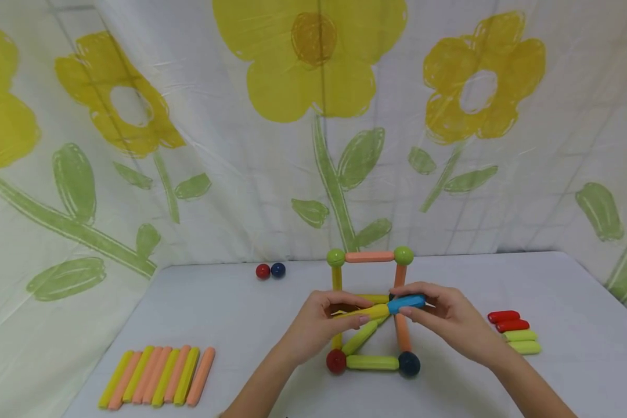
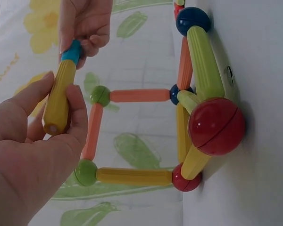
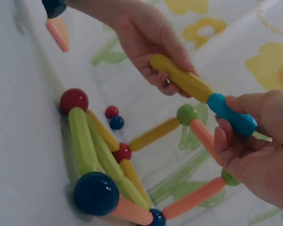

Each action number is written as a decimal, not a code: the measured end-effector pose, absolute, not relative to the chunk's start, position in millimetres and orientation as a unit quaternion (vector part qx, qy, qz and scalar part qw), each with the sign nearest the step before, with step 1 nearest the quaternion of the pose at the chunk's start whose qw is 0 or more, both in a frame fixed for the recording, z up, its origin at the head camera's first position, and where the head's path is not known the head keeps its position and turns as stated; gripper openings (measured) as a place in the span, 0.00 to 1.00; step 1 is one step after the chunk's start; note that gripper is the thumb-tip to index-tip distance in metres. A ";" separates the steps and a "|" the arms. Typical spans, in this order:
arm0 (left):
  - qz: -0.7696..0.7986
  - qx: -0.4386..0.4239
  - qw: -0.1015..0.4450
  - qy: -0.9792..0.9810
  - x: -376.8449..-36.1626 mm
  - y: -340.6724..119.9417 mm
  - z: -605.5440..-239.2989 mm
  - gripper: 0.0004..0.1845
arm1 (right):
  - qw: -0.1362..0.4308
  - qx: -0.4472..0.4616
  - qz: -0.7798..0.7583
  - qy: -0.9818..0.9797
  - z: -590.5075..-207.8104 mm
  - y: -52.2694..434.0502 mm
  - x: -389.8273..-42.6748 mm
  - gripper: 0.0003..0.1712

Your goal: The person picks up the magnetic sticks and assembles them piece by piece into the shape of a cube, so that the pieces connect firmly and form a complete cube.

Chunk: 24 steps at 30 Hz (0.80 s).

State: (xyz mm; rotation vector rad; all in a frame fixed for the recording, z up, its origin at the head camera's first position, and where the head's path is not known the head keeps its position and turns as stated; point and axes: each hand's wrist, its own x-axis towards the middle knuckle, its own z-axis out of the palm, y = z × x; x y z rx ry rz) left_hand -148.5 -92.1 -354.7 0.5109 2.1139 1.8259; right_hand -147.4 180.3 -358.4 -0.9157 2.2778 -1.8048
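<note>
A frame of coloured sticks and balls [image 1: 368,313] stands on the white table [image 1: 271,325], with green balls on top and a red ball [image 1: 337,361] and a dark blue ball [image 1: 409,364] at its front corners. My left hand [image 1: 321,325] grips a yellow stick [image 1: 364,313] [image 2: 59,99] [image 3: 179,77]. My right hand [image 1: 446,322] pinches a blue stick [image 1: 406,303] [image 2: 71,51] [image 3: 232,115]. The two sticks meet end to end above the frame's front.
A row of several yellow and orange sticks [image 1: 159,376] lies at the front left. A red ball [image 1: 263,271] and a blue ball [image 1: 278,269] sit at the back. Red and green sticks [image 1: 514,332] lie to the right. A flowered sheet [image 1: 313,116] hangs behind.
</note>
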 end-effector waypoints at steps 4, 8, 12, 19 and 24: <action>0.613 0.179 0.148 0.755 -153.5 -95.8 -357.9 0.15 | 0.025 -0.255 -0.608 0.752 -357.1 182.2 -147.8 0.17; 0.603 0.168 0.139 0.768 -164.2 -103.4 -369.0 0.15 | -0.005 -0.209 -0.617 0.759 -357.8 182.7 -149.5 0.17; 0.607 0.146 0.104 0.774 -178.5 -112.8 -385.1 0.14 | -0.050 -0.196 -0.609 0.767 -362.6 178.7 -153.8 0.16; 0.613 0.078 -0.033 0.785 -196.5 -121.5 -391.3 0.15 | -0.123 -0.211 -0.582 0.776 -376.9 157.5 -163.6 0.12; 0.639 0.097 -0.069 0.760 -204.2 -117.8 -376.1 0.21 | -0.160 -0.229 -0.570 0.772 -386.2 141.4 -172.8 0.14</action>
